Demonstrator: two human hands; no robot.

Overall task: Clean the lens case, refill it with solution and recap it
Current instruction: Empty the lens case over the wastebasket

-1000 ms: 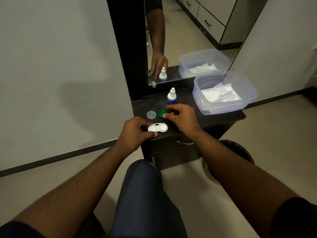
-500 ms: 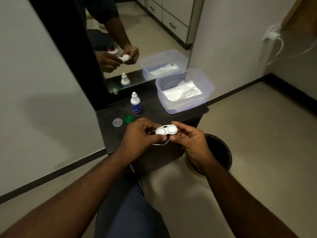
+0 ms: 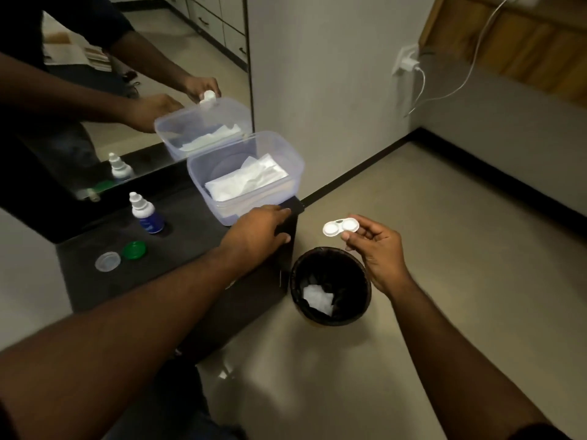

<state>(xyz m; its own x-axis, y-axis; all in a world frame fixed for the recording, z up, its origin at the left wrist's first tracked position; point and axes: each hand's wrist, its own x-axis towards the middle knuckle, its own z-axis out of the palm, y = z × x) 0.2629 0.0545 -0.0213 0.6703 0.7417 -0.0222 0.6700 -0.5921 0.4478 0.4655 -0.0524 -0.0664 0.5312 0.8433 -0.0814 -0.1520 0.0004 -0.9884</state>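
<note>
Above the round black bin (image 3: pixel 330 285), right hand (image 3: pixel 378 252) pinches the white double-cup lens case (image 3: pixel 340 227); left hand (image 3: pixel 257 231) lies relaxed.

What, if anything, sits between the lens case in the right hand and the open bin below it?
Nothing visible. The right hand pinches the lens case in open air beyond the bin, whose mouth is uncovered, with only crumpled tissue inside.

Smooth white plastic lens case (image 3: pixel 340 227) in my right grip (image 3: pixel 378 249), matt black table (image 3: pixel 178 249), translucent frosted plastic tub (image 3: pixel 222 214) of crumpled white paper tissue (image 3: pixel 246 181), glossy green cap (image 3: pixel 134 250), clear plastic cap (image 3: pixel 107 261), glossy mirror (image 3: pixel 143 58), glossy floor (image 3: pixel 444 249).
</note>
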